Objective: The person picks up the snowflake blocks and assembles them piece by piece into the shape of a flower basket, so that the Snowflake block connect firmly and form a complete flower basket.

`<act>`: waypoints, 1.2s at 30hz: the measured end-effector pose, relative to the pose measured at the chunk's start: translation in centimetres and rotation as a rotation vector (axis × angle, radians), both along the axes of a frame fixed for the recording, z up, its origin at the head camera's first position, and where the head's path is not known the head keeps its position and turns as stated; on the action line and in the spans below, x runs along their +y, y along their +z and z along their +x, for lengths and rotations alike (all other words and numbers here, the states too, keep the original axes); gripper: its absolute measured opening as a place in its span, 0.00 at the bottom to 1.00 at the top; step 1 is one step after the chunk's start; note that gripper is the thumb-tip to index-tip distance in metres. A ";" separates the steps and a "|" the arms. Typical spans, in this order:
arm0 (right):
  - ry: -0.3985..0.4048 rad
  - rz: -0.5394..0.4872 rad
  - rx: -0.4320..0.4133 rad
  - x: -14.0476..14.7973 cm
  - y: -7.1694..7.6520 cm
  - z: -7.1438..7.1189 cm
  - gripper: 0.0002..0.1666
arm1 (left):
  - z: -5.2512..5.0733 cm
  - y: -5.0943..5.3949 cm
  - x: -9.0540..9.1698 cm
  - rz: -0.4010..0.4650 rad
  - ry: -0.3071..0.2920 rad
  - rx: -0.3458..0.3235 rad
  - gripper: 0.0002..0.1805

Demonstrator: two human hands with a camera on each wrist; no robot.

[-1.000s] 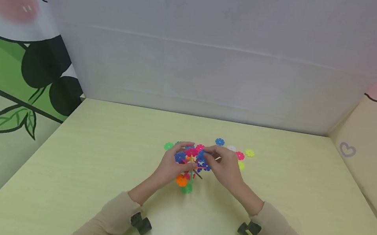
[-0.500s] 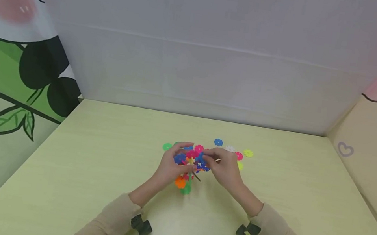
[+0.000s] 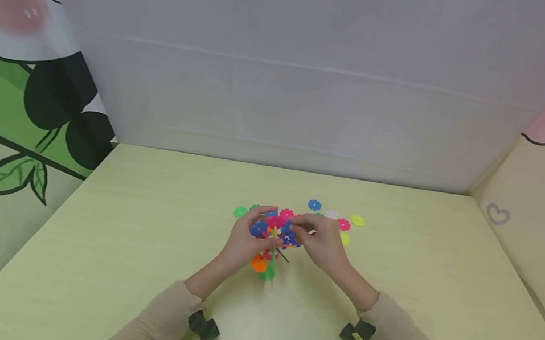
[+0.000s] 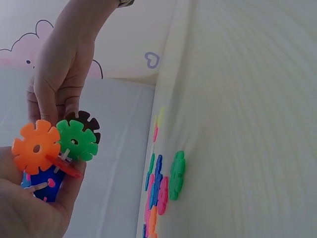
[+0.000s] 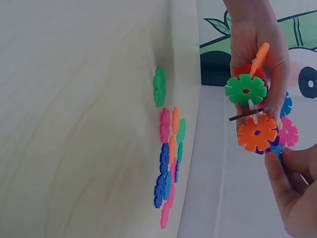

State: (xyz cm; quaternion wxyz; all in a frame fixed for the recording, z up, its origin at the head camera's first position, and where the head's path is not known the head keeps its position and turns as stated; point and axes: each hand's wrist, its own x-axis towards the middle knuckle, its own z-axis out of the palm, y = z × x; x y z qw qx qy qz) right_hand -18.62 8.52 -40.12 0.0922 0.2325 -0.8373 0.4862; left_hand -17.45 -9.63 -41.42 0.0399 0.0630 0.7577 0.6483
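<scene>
On my left, two green pieces [image 3: 240,212] lie on the table [image 3: 85,254], one partly covered by my left hand [image 3: 245,238]; that hand grips one cluster [image 5: 245,90] of joined flower-shaped pieces above the table, too overlapped to count; my right hand [image 3: 321,242] pinches one blue disc [image 3: 287,229] at its edge, half hidden by my fingers; farther right lie one blue piece [image 3: 314,205], one white piece [image 3: 331,214], one pink piece [image 3: 343,225] and two yellow pieces [image 3: 358,220]; both sleeves [image 3: 401,328] are cut off below.

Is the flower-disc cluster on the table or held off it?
Off: in the right wrist view, the left hand holds the flower-disc cluster clear of the tabletop.
</scene>
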 end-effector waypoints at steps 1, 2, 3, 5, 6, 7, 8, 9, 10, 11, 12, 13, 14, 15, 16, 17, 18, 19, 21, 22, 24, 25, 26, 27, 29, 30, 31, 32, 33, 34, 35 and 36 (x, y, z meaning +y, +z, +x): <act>0.009 -0.006 -0.016 0.0 0.0 0.0 0.08 | 0.0 0.0 -0.1 -0.001 0.002 -0.004 0.31; 0.021 -0.014 -0.035 0.0 0.0 0.0 0.10 | -0.1 0.0 -0.1 -0.009 0.007 -0.005 0.30; 0.031 -0.019 -0.056 0.1 0.0 0.0 0.12 | -0.1 0.0 -0.2 -0.018 0.013 -0.006 0.29; 0.031 -0.033 -0.098 0.1 -0.1 0.1 0.17 | -0.1 -0.1 -0.3 -0.035 0.028 -0.009 0.28; 0.026 -0.039 -0.119 0.1 -0.2 0.1 0.19 | -0.2 -0.1 -0.4 -0.044 0.039 -0.011 0.28; 0.018 -0.045 -0.143 0.2 -0.3 0.1 0.21 | -0.2 -0.1 -0.4 -0.049 0.048 -0.015 0.27; 0.009 -0.053 -0.167 0.2 -0.4 0.1 0.22 | -0.3 -0.2 -0.5 -0.051 0.061 -0.019 0.27; -0.001 -0.061 -0.193 0.2 -0.6 0.2 0.22 | -0.2 -0.1 -0.5 -0.047 0.070 -0.023 0.26; -0.005 -0.071 -0.220 0.2 -0.8 0.2 0.22 | -0.3 -0.1 -0.5 -0.039 0.081 -0.027 0.26; -0.001 -0.083 -0.253 0.3 -0.9 0.2 0.22 | -0.3 -0.1 -0.6 -0.036 0.091 -0.025 0.25; 0.007 -0.094 -0.285 0.3 -1.1 0.3 0.22 | -0.3 -0.2 -0.6 -0.034 0.101 -0.021 0.25; 0.017 -0.107 -0.319 0.3 -1.4 0.4 0.22 | -0.3 -0.2 -0.6 -0.030 0.108 -0.015 0.24; 0.028 -0.124 -0.349 0.3 -1.5 0.4 0.23 | -0.3 -0.2 -0.6 -0.025 0.117 -0.015 0.24; 0.037 -0.142 -0.376 0.2 -1.7 0.5 0.23 | -0.4 -0.2 -0.6 -0.026 0.126 -0.012 0.24; 0.042 -0.166 -0.402 0.1 -1.8 0.6 0.23 | -0.4 -0.2 -0.6 -0.027 0.136 -0.011 0.24; 0.042 -0.196 -0.429 0.0 -1.9 0.7 0.23 | -0.4 -0.2 -0.5 -0.032 0.146 -0.010 0.24; 0.036 -0.227 -0.457 -0.1 -1.9 0.8 0.23 | -0.3 -0.2 -0.4 -0.033 0.155 -0.013 0.25; 0.028 -0.259 -0.487 -0.2 -1.9 0.9 0.22 | -0.3 -0.1 -0.3 -0.032 0.166 -0.018 0.26; 0.015 -0.318 -0.536 -0.4 -1.8 1.1 0.21 | -0.2 -0.1 -0.1 -0.028 0.178 -0.029 0.28; 0.006 -0.340 -0.556 -0.5 -1.8 1.1 0.20 | -0.2 -0.1 0.0 -0.025 0.174 -0.032 0.28; -0.012 -0.369 -0.583 -0.5 -1.8 1.3 0.19 | 0.0 -0.1 0.1 -0.025 0.137 -0.040 0.28; -0.021 -0.380 -0.588 -0.5 -1.8 1.3 0.18 | 0.1 -0.1 0.0 -0.024 0.107 -0.048 0.28; -0.031 -0.386 -0.589 -0.5 -1.9 1.3 0.17 | 0.2 -0.2 0.0 -0.029 0.070 -0.049 0.27; -0.045 -0.392 -0.590 -0.5 -2.0 1.3 0.17 | 0.2 -0.3 -0.2 -0.031 0.029 -0.047 0.27; -0.064 -0.401 -0.589 -0.3 -2.1 1.1 0.17 | 0.3 -0.3 -0.5 -0.039 -0.048 -0.042 0.28; -0.071 -0.404 -0.590 -0.2 -2.1 1.0 0.17 | 0.2 -0.3 -0.8 -0.040 -0.082 -0.040 0.28; -0.073 -0.403 -0.588 -0.1 -2.1 0.9 0.18 | 0.2 -0.3 -1.0 -0.047 -0.115 -0.030 0.30; -0.072 -0.401 -0.586 0.1 -2.2 0.9 0.18 | 0.3 -0.2 -1.3 -0.058 -0.147 -0.021 0.30; -0.072 -0.400 -0.584 0.1 -2.2 0.7 0.18 | 0.3 -0.1 -1.5 -0.064 -0.175 -0.015 0.32; -0.068 -0.392 -0.581 0.2 -2.2 0.7 0.18 | 0.3 0.1 -1.7 -0.078 -0.203 -0.006 0.33; -0.063 -0.387 -0.575 0.3 -2.2 0.6 0.18 | 0.3 0.2 -1.9 -0.093 -0.229 -0.002 0.34; -0.059 -0.380 -0.570 0.3 -2.2 0.5 0.18 | 0.3 0.4 -2.0 -0.110 -0.251 0.004 0.35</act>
